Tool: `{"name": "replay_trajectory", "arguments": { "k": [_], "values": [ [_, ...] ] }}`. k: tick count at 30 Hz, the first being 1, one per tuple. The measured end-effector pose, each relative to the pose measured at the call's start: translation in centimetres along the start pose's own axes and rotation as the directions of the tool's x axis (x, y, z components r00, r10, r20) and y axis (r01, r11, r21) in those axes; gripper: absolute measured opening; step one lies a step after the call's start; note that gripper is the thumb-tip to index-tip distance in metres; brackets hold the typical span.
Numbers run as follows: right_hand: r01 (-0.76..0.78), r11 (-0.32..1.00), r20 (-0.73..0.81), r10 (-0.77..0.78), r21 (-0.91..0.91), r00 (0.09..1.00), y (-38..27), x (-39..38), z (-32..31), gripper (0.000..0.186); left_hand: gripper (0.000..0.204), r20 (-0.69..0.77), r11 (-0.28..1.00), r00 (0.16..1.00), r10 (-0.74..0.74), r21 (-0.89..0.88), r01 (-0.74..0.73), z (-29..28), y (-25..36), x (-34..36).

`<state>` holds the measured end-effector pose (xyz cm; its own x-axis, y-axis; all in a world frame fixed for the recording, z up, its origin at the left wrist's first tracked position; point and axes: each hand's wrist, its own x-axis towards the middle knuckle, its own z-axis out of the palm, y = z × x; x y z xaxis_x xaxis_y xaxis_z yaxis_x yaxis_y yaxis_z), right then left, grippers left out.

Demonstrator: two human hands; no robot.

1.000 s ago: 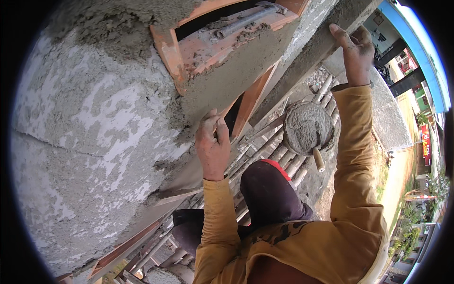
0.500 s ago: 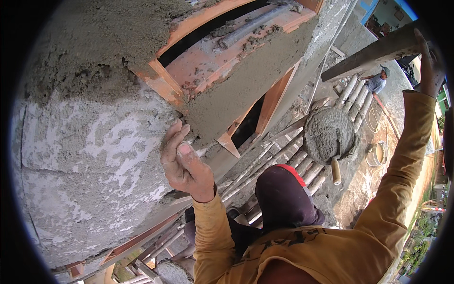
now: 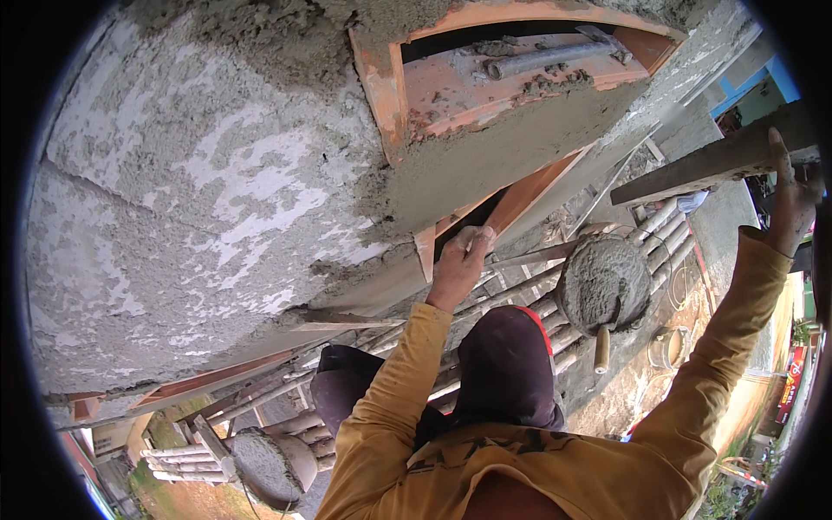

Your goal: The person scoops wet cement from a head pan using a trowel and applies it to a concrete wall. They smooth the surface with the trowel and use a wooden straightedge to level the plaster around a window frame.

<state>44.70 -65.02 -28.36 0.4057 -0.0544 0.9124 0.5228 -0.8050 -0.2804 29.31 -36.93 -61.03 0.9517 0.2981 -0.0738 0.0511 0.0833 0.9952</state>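
My left hand (image 3: pixel 462 264) is closed at the lower end of an orange-brown wooden frame (image 3: pixel 539 192) set in the wall, fingers curled over its edge. Raised at the right, my right hand (image 3: pixel 790 198) grips a long, mortar-smeared board (image 3: pixel 702 160), with one finger lying along its face. Wet grey mortar (image 3: pixel 511 143) covers the wall between this frame and an arched orange frame (image 3: pixel 386 91). Between my knee and the board stands a round tub of mortar (image 3: pixel 605 276). A wooden tool handle (image 3: pixel 601 351) sticks out over its rim.
A mortar-covered bar-like tool (image 3: pixel 555 59) lies on the arched opening's ledge. Bamboo poles (image 3: pixel 667 238) form the platform under me. Another mortar tub (image 3: pixel 267 468) stands at the lower left, and a bucket (image 3: pixel 668 348) sits below at the right. Rough, patchy wall (image 3: pixel 217 208) fills the left.
My left hand has left the rough wall beside the arched frame and gone to the lower frame, its fingers closing. The view has shifted. My right hand still holds the board, now lower in view.
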Motion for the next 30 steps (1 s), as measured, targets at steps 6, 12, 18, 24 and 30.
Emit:
{"name": "replay_trajectory", "arguments": {
  "k": [6, 12, 18, 24, 30],
  "values": [
    [-0.1, 0.883, 0.199, 0.007, 0.46, 0.98, -6.5, -7.7, 4.6, 0.061, 0.069, 0.38, 0.903, 0.847, -0.371, -0.066, 0.425, 2.4, -8.3, 0.3],
    [-0.264, 0.79, 0.371, 0.051, 0.553, 0.927, -13.2, -14.4, 8.8, 0.071, 0.105, 0.433, 0.595, 0.721, -0.541, -0.409, 0.692, 3.6, -10.1, -0.1],
    [-0.355, 0.83, 0.422, 0.163, 0.43, 0.892, -17.8, -17.7, 10.8, 0.07, 0.096, 0.257, 0.213, 0.81, -0.527, -0.883, 0.418, 4.1, -9.8, 1.1],
    [-0.266, 0.862, 0.338, 0.119, 0.431, 0.934, -17.9, -15.3, 11.6, 0.069, 0.078, 0.041, -0.084, 0.897, -0.439, -0.996, 0.004, 4.4, -8.3, 4.2],
    [-0.339, 0.828, 0.397, 0.156, 0.446, 0.905, -19.0, -18.4, 12.2, 0.07, 0.051, -0.022, -0.13, 0.819, -0.573, -0.984, -0.118, 2.3, -9.5, 5.1]
  ]
}}
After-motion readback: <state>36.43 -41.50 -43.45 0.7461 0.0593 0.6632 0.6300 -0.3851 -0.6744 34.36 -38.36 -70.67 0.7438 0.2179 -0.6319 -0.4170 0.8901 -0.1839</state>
